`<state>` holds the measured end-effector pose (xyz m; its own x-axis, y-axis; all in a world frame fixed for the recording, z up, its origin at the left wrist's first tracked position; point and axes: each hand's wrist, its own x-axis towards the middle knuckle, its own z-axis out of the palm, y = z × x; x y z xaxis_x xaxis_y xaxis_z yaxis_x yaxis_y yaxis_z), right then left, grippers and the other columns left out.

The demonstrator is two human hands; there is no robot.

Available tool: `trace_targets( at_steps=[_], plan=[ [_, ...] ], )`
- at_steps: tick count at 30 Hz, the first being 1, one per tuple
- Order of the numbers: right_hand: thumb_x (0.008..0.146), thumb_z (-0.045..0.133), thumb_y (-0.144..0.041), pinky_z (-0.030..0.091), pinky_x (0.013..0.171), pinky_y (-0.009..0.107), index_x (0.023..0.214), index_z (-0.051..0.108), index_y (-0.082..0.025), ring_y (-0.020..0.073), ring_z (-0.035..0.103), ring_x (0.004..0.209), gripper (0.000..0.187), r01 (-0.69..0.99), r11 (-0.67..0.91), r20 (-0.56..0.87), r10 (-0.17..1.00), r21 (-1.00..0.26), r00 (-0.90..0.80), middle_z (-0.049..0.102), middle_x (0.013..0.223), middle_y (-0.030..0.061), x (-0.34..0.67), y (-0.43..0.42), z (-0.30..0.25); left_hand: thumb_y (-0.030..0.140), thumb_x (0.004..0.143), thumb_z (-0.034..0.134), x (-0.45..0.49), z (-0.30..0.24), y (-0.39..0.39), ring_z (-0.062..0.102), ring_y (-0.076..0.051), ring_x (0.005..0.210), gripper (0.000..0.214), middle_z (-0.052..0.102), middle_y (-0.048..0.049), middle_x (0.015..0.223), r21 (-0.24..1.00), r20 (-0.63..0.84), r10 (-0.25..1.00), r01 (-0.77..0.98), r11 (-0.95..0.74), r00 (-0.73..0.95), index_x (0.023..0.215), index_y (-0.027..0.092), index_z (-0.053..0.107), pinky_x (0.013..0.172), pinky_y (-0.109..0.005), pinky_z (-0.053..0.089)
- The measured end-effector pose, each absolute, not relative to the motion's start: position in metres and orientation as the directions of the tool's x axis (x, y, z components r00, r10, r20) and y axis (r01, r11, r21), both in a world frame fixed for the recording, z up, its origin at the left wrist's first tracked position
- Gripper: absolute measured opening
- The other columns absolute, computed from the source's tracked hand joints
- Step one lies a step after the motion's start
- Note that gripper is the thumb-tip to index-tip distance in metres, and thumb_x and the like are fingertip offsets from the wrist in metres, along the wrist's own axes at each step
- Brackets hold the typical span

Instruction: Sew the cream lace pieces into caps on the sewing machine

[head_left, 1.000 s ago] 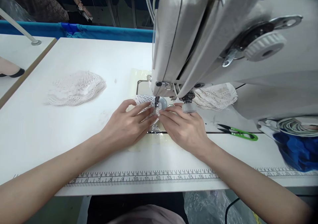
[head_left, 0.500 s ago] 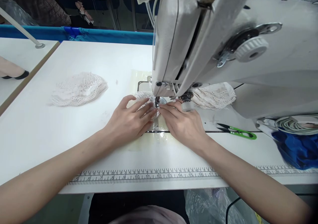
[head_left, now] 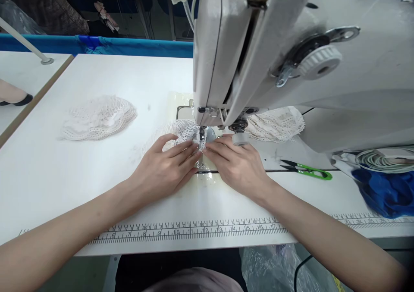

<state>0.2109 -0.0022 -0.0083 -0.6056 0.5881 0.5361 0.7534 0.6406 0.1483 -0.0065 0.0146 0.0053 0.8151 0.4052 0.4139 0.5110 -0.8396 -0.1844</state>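
My left hand lies flat on a small piece of white lace at the needle of a white sewing machine. Its fingers are stretched out and press the lace down beside the presser foot. My right hand lies flat just right of the needle, with its fingertips on the lace edge. The fingertips of both hands nearly meet in front of the presser foot. Part of the lace is hidden under my left fingers.
A pile of white lace pieces lies to the left on the white table. More lace sits behind the machine arm. Green thread snips lie to the right, next to blue cloth. A printed ruler runs along the front edge.
The lace has spread out to the left from under my left hand. Both hands stay at the needle, shifted only slightly.
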Motion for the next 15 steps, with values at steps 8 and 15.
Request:
trace_targets(
  at_steps=[8,15],
  plan=[
    [0.09,0.047,0.0,0.044,0.086,0.033,0.101,0.071,-0.014,0.0165,0.061,0.095,0.029,0.764,0.625,0.522,0.605,0.157,-0.602,0.074,0.104,0.0039,0.2108,-0.002,-0.0099,0.025,0.096,0.053,-0.008,-0.0015,0.0193,0.065,-0.023,0.113,0.03,0.07,-0.0098,0.118,-0.132,0.433,0.411,0.508,-0.851,0.802,0.122,0.014,0.063,0.108,-0.048,0.041],
    [0.091,0.043,-0.002,0.043,0.087,0.034,0.105,0.071,-0.015,0.0178,0.06,0.092,0.033,0.794,0.584,0.5,0.643,0.17,-0.58,0.074,0.103,0.0047,0.2096,-0.001,-0.0107,0.027,0.096,0.053,-0.0077,-0.0017,0.0235,0.065,-0.023,0.114,0.032,0.069,-0.0087,0.12,-0.098,0.426,0.438,0.522,-0.847,0.792,0.125,0.016,0.061,0.114,-0.051,0.037]
  ],
)
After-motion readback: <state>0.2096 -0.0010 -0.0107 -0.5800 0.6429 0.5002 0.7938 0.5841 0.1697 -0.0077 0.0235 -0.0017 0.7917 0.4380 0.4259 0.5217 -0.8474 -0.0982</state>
